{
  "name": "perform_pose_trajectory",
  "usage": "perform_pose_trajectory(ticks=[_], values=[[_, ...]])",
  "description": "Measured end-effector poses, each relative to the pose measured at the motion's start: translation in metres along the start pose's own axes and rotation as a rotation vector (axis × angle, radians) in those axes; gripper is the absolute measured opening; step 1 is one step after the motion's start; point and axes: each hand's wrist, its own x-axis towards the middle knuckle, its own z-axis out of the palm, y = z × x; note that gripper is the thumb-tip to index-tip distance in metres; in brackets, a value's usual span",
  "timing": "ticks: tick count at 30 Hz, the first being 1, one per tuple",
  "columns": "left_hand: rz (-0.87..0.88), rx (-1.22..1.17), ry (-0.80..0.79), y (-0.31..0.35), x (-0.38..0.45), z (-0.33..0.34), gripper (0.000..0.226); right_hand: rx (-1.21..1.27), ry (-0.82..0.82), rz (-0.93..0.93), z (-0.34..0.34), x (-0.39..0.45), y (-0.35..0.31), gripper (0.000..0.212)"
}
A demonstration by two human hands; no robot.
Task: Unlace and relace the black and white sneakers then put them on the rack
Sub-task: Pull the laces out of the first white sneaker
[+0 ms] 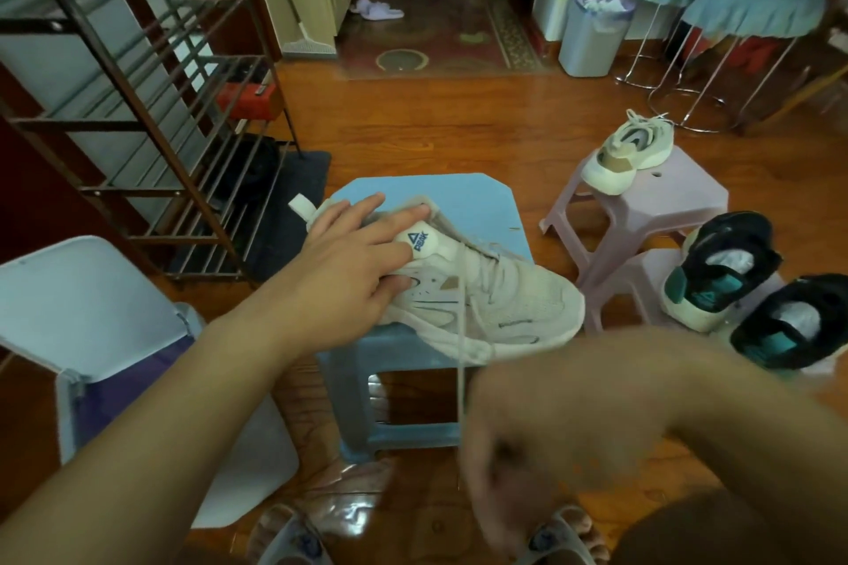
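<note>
Wooden flooring (459, 142) fills the room. Beyond and to the left of the left hand (353, 262) stands a tall metal shoe rack (137, 115) with slatted shelves. Under that hand is a blue stool (459, 206), and on it lies a cream sneaker (495, 303), toe pointing away to the right. The left hand rests on the sneaker's heel and collar with its fingers straight and spread. The right hand (527, 450) is close to the camera and blurred; a lace (460, 372) runs from the sneaker down to it, but I cannot tell how its fingers lie. Beyond the right hand, two black and teal sneakers (752, 289) sit beside a pink stool (665, 202) holding another cream sneaker (628, 156).
</note>
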Motion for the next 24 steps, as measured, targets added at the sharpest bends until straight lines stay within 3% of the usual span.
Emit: perform_pose_trajectory(ticks=[2, 4, 7, 9, 14, 16, 17, 19, 21, 22, 24], values=[[0.006, 0.007, 0.000, 0.002, 0.000, 0.001, 0.017, -0.119, -0.037, 0.055, 0.007, -0.004, 0.006, 0.022], [0.021, 0.006, 0.002, 0.002, 0.001, 0.001, 0.017, -0.145, 0.079, 0.167, 0.005, -0.002, 0.016, 0.033], [0.028, -0.003, 0.004, 0.000, 0.001, 0.003, 0.016, 0.010, 0.726, 0.400, -0.009, 0.013, 0.041, 0.046], [0.041, -0.014, 0.005, 0.000, 0.000, 0.004, 0.017, 0.012, 0.916, 0.479, -0.014, 0.031, 0.051, 0.051], [0.031, 0.003, 0.006, 0.001, 0.000, 0.004, 0.023, -0.010, 0.912, 0.534, -0.013, 0.066, 0.058, 0.030], [0.033, 0.000, 0.007, 0.000, 0.000, 0.004, 0.023, 0.111, 0.801, 0.490, -0.020, 0.049, 0.047, 0.020], [0.036, -0.001, 0.009, 0.000, 0.000, 0.004, 0.021, 0.176, 0.674, 0.391, -0.019, 0.036, 0.040, 0.016], [0.036, -0.011, 0.010, -0.001, 0.000, 0.004, 0.022, 0.186, 0.222, 0.158, -0.011, 0.011, 0.023, 0.011], [0.033, -0.014, 0.010, -0.002, -0.001, 0.004, 0.024, 0.087, -0.149, 0.107, -0.002, -0.001, 0.016, 0.012], [0.035, -0.012, 0.009, -0.002, -0.001, 0.003, 0.020, 0.049, -0.148, 0.143, 0.001, -0.001, 0.018, 0.016], [0.042, -0.013, 0.007, -0.001, -0.001, 0.002, 0.014, 0.047, 0.199, 0.260, -0.001, 0.009, 0.029, 0.024]])
